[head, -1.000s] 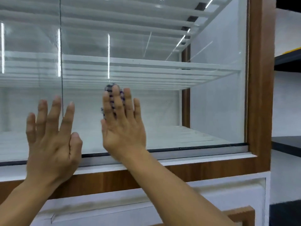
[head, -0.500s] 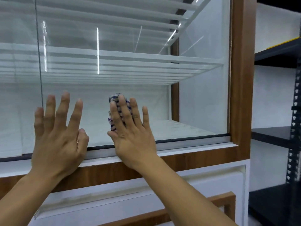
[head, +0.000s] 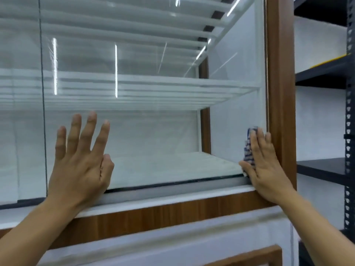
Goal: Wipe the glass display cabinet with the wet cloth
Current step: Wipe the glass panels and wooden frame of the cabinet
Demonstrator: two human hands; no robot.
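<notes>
The left hand (head: pixel 80 160) lies flat and open on the lower part of the glass pane (head: pixel 153 131) of the cabinet (head: pixel 280 93), fingers spread and pointing up, thumb tucked near the bottom edge of the pane; it holds nothing. Just left of it a thin dark vertical seam (head: pixel 43 112) runs down the glass, marking the edge of a neighbouring pane. Between the two hands the pane is bare, a wide stretch of open glass running up past the white shelf (head: pixel 153 87) seen inside the cabinet. Below the pane a grey track (head: pixel 172 189) runs along its bottom edge, with a white strip and a wooden rail (head: pixel 172 214) under that. At the lower right corner of the pane, the right hand (head: pixel 265 166) presses a blue-and-white striped cloth (head: pixel 248 150) flat against the glass, fingers nearly straight and together, pointing up. The cloth is bunched into a narrow upright wad, its long axis vertical, showing along the left side of the hand and above the fingertips; the rest is hidden under the palm. The hand touches the wooden upright of the frame on its right, so there is no room farther that way. Beyond the frame stands a dark metal shelf rack (head: pixel 326 169).
</notes>
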